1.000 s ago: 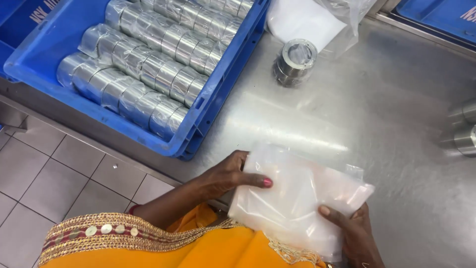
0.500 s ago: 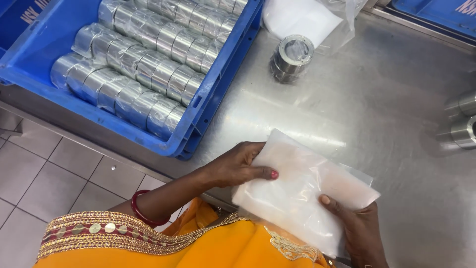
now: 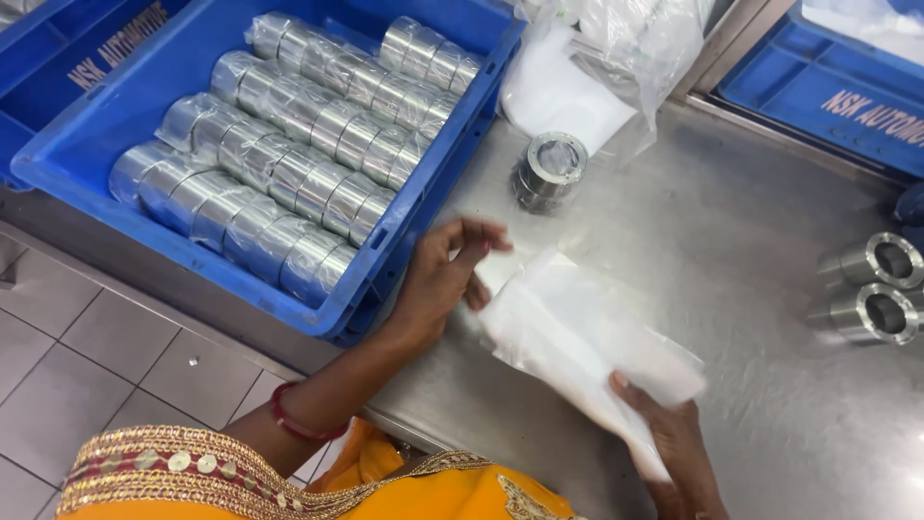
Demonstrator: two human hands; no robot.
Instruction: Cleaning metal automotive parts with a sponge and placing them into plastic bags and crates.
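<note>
A clear plastic bag lies slanted over the steel table, blurred by motion. My right hand grips its near right corner. My left hand touches the bag's far left end with its fingers spread. A metal cylinder wrapped in plastic stands just beyond the bag on the table.
A blue crate full of rows of wrapped metal cylinders sits at the left, overhanging the table edge. Loose plastic bags lie at the back. Two bare metal cylinders rest at the right edge. Another blue crate stands far right.
The bag has swung further onto the table and stretched out lengthwise. My left hand slid up to its far end and opened its fingers. My right hand stayed on the near corner.
</note>
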